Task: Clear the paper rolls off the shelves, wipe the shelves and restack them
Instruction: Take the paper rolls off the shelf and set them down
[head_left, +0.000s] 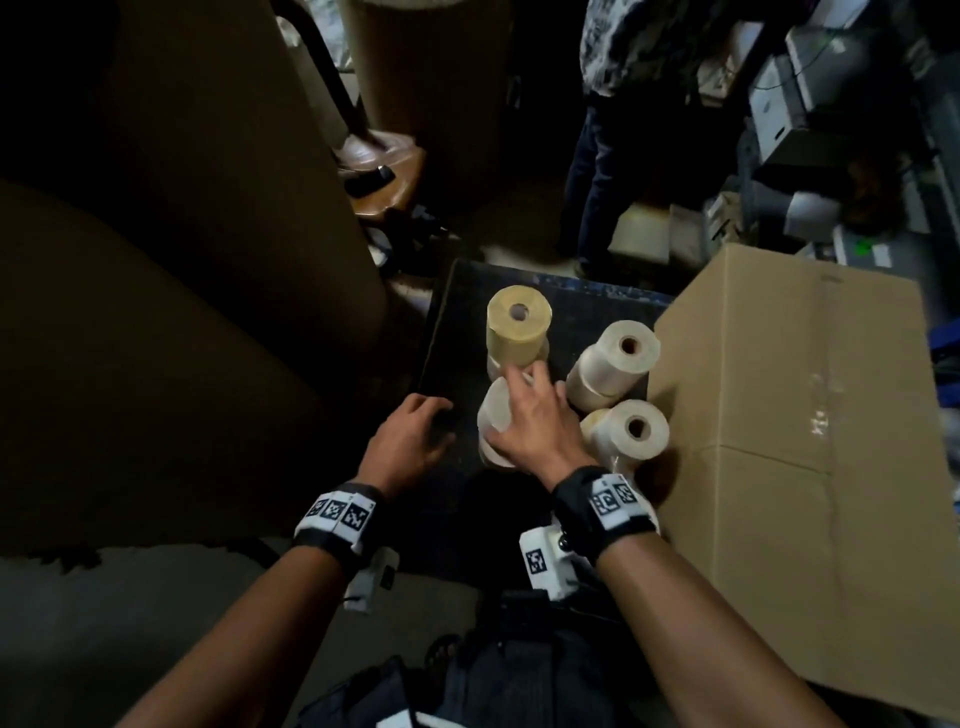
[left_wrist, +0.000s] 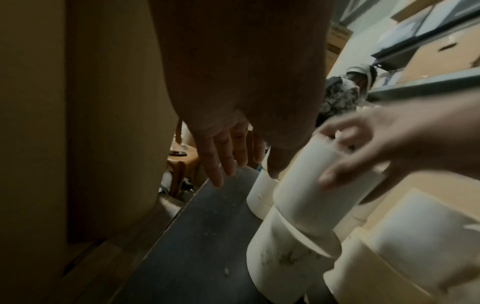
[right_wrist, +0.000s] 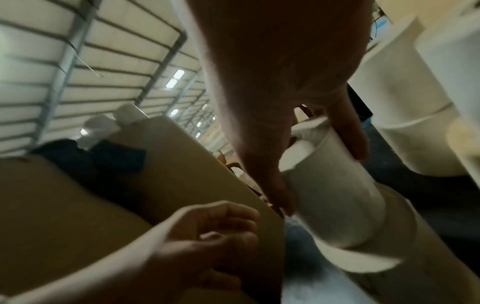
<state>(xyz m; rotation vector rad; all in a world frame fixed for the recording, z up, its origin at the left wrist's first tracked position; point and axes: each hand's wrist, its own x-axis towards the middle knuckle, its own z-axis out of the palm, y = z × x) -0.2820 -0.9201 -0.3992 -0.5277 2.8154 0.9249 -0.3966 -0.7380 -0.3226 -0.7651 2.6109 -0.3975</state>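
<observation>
1. The right hand (head_left: 535, 421) grips the top white roll (head_left: 493, 415) of a two-roll stack at the near edge of the dark shelf board (head_left: 452, 332), fingers over its top and thumb down its near side.
2. The left hand (head_left: 410, 441) hovers just left of that stack, palm down over the board, fingers relaxed and loosely curled, holding nothing.
3. Three other stacks of paper rolls stand on the board: a yellowish roll (head_left: 518, 325) on a white one at the far side, a white stack (head_left: 613, 364) to the right, and another white stack (head_left: 631, 436) at the near right, beside the right wrist.
4. A closed cardboard box (head_left: 789, 441) stands to the right of the rolls, close against the right-hand stacks; its contents are not visible.
5. The left wrist view shows the gripped roll (left_wrist: 319, 181) tilted on the lower roll (left_wrist: 285, 263), whose side carries grey smudges, and dusty specks on the board (left_wrist: 197, 236).
6. The right wrist view shows the thumb (right_wrist: 278, 189) pressed on the gripped roll's side, and a metal-framed roof overhead.
7. Only the head view shows a second person's legs (head_left: 597, 182) standing beyond the board.
</observation>
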